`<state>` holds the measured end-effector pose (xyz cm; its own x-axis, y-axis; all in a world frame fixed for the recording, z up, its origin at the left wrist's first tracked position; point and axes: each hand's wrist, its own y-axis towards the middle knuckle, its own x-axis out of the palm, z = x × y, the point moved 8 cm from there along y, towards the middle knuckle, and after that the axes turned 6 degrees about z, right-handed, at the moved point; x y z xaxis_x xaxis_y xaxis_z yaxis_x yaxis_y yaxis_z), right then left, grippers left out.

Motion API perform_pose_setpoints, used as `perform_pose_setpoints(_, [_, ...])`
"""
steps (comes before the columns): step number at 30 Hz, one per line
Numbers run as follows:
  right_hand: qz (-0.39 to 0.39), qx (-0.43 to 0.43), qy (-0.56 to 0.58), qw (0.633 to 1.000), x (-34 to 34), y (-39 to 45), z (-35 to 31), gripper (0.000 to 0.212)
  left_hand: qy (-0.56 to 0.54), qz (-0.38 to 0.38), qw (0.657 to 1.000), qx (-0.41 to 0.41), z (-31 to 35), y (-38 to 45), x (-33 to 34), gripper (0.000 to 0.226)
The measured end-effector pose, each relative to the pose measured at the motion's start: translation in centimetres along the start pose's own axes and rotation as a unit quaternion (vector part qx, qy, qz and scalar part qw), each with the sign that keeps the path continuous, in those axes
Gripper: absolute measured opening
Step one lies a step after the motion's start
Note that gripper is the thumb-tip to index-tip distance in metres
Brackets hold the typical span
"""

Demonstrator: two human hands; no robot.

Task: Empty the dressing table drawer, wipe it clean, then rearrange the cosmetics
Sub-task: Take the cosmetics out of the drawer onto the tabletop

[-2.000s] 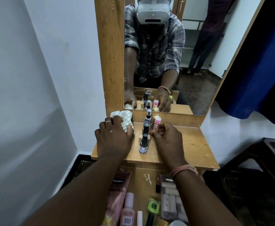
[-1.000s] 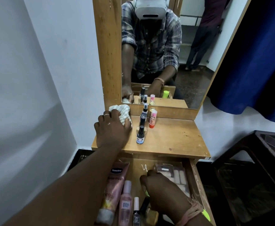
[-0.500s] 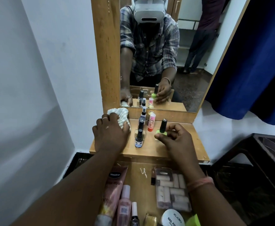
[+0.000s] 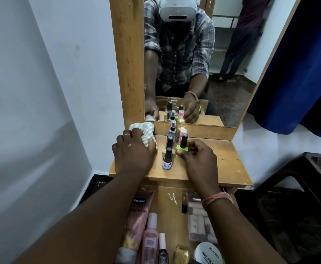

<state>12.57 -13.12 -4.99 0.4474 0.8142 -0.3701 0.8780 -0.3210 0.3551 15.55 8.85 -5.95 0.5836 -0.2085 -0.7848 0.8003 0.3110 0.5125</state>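
Pinching the green nail polish bottle point(image 4: 182, 144) upright on the surface point(image 4: 222, 162), my right hand point(image 4: 198, 159) holds its base at my fingers' point(image 4: 180, 153) eleven o'clock. My left hand point(image 4: 135, 151) grips the striped cloth point(image 4: 146, 130) at nine o'clock.

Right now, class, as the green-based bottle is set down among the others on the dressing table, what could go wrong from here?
1. The right hand pinches the green-based bottle close beside a tight row of small upright bottles; a nudge could topple them.
2. The left hand holds a cloth right next to that row; a sweep could knock it.
3. The open drawer lies below the forearms; a falling bottle may land among its cosmetics.
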Motion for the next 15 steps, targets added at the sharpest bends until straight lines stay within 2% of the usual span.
perform_pose_setpoints(5, [0.003,0.015,0.015,1.000,-0.5,-0.5,0.2,0.035,-0.008,-0.004,1.000,-0.001,0.0,-0.1,-0.1,0.047])
perform_pose_setpoints(9, [0.068,-0.016,0.001,0.998,-3.4,-3.7,-1.3,0.019,-0.011,-0.009,1.000,-0.002,0.0,-0.1,0.0,0.048])
perform_pose_setpoints(10, [0.061,-0.030,-0.003,0.998,-3.8,-5.1,-1.7,0.019,-0.013,-0.007,1.000,-0.001,0.0,-0.1,0.1,0.048])
perform_pose_setpoints(11, [0.027,-0.032,-0.009,0.999,-3.6,-6.5,-1.9,0.020,-0.014,-0.005,1.000,0.000,0.0,-0.1,0.1,0.047])
perform_pose_setpoints(13, [-0.107,0.007,-0.074,0.991,-1.6,-9.3,-1.1,0.019,-0.015,-0.004,1.000,0.001,0.0,0.0,0.0,0.047])
perform_pose_setpoints(15, [-0.260,0.060,-0.177,0.947,1.1,-12.0,0.9,0.020,-0.016,-0.006,1.000,0.000,0.0,-0.1,-0.1,0.047])
